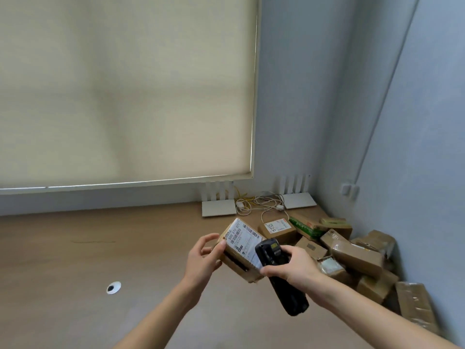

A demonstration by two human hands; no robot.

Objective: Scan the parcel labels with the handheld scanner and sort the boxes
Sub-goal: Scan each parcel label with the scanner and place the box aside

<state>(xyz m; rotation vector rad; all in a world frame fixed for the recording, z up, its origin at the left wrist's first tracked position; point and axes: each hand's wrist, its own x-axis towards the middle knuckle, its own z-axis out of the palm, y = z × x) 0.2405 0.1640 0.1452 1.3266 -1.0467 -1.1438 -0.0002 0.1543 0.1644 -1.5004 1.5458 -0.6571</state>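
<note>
My left hand (202, 259) grips a small brown cardboard parcel (239, 267) by its left side and holds it tilted above the desk. A white label with barcodes (241, 240) covers the parcel's upper face. My right hand (293, 269) grips a black handheld scanner (281, 275). The scanner's head lies over the lower right part of the label, and its handle points down towards me.
A heap of several brown parcels (352, 255) fills the desk's right corner against the blue wall. Two white routers (218, 207) with tangled cables stand at the back. A round cable hole (113, 287) sits in the wooden desk (75, 260) on the left.
</note>
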